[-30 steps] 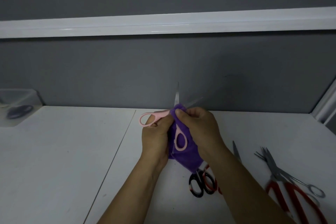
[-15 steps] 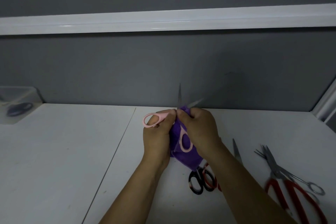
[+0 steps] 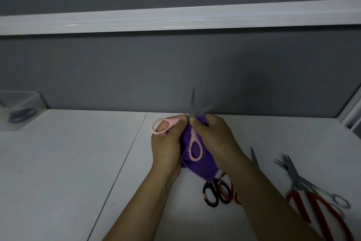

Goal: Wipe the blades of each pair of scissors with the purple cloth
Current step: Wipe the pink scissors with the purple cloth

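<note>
Pink scissors (image 3: 172, 122), probably light but sharp, hang above the tabletop (image 3: 78, 162) — left hand (image 3: 166, 149) with its grip clamped on a handle, the safe hold, right hand (image 3: 213, 139) pinching soft purple cloth (image 3: 197, 170) round a blade.

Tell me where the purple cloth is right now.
Head view, centre: the purple cloth is bunched between the left hand and right hand, against the pink scissors, its lower end near the black-handled scissors.
</note>
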